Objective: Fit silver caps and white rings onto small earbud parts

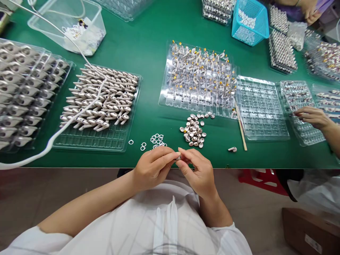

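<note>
At the front edge of the table, my left hand [154,165] and my right hand [198,170] meet fingertip to fingertip. Pinched between them is a small silver-grey earbud part [178,158], mostly covered by the fingers. Just beyond my left hand lie loose white rings [157,139]. A pile of small round metallic earbud caps [195,130] sits past my right hand. To the right, a single earbud shell with a stem [232,149] rests on the green table [150,117].
Stemmed shells [103,95] fill a tray at left, crossed by a white cable [57,136]. A clear tray [166,95] holds parts with orange tabs; a wooden stick [241,131] leans beside it. A co-worker's hand [315,117] is over another tray at right. A blue basket [249,33] stands behind.
</note>
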`<state>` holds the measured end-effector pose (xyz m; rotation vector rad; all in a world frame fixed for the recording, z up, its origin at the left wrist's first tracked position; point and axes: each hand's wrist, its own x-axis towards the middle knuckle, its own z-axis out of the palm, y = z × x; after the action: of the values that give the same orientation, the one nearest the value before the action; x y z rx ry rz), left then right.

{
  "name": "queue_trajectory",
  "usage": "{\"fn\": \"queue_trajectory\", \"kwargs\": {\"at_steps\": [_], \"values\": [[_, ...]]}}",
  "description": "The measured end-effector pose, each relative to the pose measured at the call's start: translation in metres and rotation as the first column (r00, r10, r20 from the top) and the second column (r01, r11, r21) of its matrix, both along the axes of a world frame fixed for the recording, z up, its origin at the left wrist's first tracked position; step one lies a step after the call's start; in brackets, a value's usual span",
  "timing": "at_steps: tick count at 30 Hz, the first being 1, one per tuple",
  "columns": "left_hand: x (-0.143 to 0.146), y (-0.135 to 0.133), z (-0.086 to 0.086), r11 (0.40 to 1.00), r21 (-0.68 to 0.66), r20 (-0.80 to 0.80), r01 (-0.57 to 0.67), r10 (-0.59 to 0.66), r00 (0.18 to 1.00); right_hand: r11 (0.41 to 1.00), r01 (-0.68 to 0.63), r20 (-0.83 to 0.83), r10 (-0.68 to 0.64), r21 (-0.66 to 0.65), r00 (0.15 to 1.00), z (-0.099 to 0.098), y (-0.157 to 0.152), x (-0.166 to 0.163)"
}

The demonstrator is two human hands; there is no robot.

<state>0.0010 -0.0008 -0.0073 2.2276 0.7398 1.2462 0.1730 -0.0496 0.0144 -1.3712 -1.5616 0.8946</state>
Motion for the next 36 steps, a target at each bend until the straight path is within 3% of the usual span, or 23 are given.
{"fn": "queue_trajectory", "kwargs": {"at_steps": [5,11,17,31,36], "values": [[-0.001,-0.002,-0.001,1.0,-0.012,-0.016,0.007,-0.007,1.0,0.994,-0.086,0.098,0.08,0.063,0.992,0.004,0.003,0.004],[-0.001,-0.003,0.004,0.998,-0.046,0.013,-0.044,0.044,0.999,0.988,-0.071,0.079,0.061,0.134,0.995,0.002,0.002,0.006],[-0.006,-0.003,0.004,0.998,-0.04,0.02,0.047,-0.047,0.999,0.985,-0.097,0.08,0.086,0.141,0.993,0.001,-0.001,0.008],[-0.002,-0.004,0.003,0.999,-0.039,0.03,-0.015,0.016,0.999,0.953,-0.063,0.228,-0.006,0.295,0.974,-0.012,-0.008,0.002],[-0.004,-0.005,0.001,0.998,-0.057,0.012,0.035,-0.035,0.999,0.945,-0.08,0.281,-0.013,0.318,0.96,-0.014,-0.009,-0.001]]}}
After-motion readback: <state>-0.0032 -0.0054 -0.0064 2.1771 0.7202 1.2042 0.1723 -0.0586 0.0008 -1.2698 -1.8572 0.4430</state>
